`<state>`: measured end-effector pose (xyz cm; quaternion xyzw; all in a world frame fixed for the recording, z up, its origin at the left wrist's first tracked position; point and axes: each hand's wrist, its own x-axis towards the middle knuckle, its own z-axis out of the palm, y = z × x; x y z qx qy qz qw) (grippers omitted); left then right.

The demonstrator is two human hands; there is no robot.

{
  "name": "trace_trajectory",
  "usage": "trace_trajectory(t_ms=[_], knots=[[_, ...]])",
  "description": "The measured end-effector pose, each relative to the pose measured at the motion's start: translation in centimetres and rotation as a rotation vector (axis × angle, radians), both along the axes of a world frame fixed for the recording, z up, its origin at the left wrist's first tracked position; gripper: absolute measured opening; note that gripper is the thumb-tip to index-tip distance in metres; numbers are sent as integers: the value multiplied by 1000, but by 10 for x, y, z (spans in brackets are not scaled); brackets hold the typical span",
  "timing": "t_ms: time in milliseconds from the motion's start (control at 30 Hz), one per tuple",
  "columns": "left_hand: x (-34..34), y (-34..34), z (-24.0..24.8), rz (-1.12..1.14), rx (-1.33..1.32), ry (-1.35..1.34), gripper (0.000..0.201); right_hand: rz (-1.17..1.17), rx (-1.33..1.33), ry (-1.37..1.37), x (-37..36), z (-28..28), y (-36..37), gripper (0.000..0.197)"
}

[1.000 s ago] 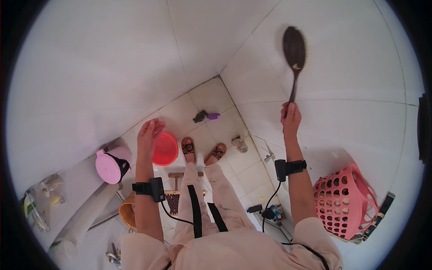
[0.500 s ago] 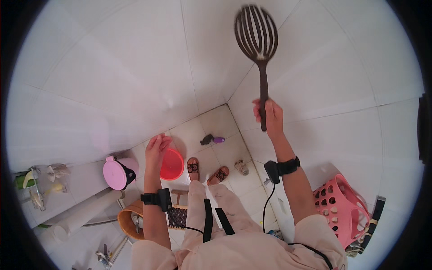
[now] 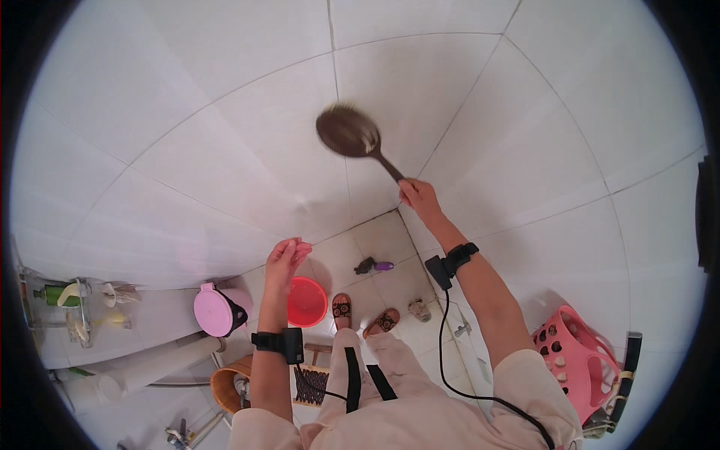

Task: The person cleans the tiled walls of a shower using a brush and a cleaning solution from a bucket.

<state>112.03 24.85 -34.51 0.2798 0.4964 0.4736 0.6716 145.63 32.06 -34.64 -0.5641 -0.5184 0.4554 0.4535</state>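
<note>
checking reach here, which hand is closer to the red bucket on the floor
Left. The left hand hangs empty just above the red bucket in the view; the right hand is raised off to the right, gripping the slotted spoon.

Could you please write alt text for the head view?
The right hand holds up a dark slotted spoon against white wall tiles; the left hand is raised, empty, above a red plastic bucket.

1. Pale tiled floor, meeting white tiled walls.
2. On it: red bucket, pink lidded pail, small dark and purple object.
3. Also two sandalled feet, a stray pale slipper.
4. Pink perforated basket at right; resting surface unclear.
</note>
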Motion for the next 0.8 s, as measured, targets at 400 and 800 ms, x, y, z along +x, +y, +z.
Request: trace_trajectory(t_ms=[400, 800], knots=[[-19, -15, -20, -21, -4, -10, 22, -54, 93, -10, -2, 16, -2, 43], [-10, -20, -37, -46, -76, 70, 21, -105, -49, 112, -30, -46, -18, 43]])
